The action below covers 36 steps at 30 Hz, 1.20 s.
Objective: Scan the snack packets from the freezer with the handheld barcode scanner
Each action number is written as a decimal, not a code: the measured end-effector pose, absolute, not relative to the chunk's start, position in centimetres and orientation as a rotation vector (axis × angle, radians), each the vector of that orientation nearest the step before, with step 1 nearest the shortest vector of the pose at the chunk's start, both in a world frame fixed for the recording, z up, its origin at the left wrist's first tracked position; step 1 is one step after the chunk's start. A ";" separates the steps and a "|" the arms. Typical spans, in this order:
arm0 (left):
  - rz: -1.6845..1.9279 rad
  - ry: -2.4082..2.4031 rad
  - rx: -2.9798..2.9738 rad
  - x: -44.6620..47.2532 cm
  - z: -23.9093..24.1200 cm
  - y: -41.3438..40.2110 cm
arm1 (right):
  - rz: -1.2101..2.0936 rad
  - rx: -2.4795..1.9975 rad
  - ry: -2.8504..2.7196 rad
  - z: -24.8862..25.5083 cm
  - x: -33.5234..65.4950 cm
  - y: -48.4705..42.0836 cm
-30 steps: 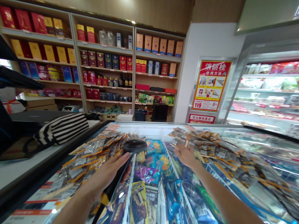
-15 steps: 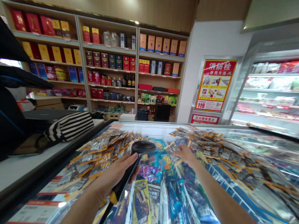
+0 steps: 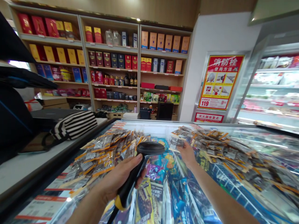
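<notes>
My left hand (image 3: pixel 121 179) is wrapped round the handle of a black barcode scanner (image 3: pixel 140 168) with a yellow band, its head pointing forward above the chest freezer (image 3: pixel 154 127). My right hand (image 3: pixel 187 154) reaches forward and pinches a small silver-and-orange snack packet (image 3: pixel 175 143) lifted from the right pile of packets (image 3: pixel 224 149) lying on the freezer's glass lid. A second pile of the same packets (image 3: pixel 105 152) lies on the left, beside my left hand.
Under the glass are colourful ice-cream wrappers (image 3: pixel 154 193). A striped bag (image 3: pixel 74 124) sits on the counter (image 3: pixel 21 171) at left. Shelves of boxed goods (image 3: pixel 112 62) line the back wall; a red poster (image 3: pixel 218 82) and an open cooler (image 3: pixel 275 90) stand at right.
My right hand has picked a packet off the right pile and raised it. My left hand has lifted the scanner slightly and brought it nearer to me.
</notes>
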<state>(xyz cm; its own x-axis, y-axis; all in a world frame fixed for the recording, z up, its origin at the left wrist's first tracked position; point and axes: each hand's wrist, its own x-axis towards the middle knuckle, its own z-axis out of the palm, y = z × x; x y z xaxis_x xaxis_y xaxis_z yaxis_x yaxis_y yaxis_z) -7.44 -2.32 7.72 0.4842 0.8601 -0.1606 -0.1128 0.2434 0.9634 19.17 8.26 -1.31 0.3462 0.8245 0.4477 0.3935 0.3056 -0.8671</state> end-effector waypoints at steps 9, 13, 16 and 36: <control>0.759 0.781 1.141 -7.3 7.5 -2.4 | 0.267 -1.378 -1.330 -1.8 19.1 8.5; 0.753 0.780 1.143 -7.2 7.5 -2.4 | 0.235 -1.431 -1.342 -1.5 19.0 8.3; 0.756 0.783 1.156 -7.2 7.4 -2.4 | 0.207 -1.458 -1.354 -1.3 18.9 8.1; 0.948 0.988 1.207 -8.9 8.7 -1.9 | 0.208 -1.488 -1.306 -1.3 18.9 8.3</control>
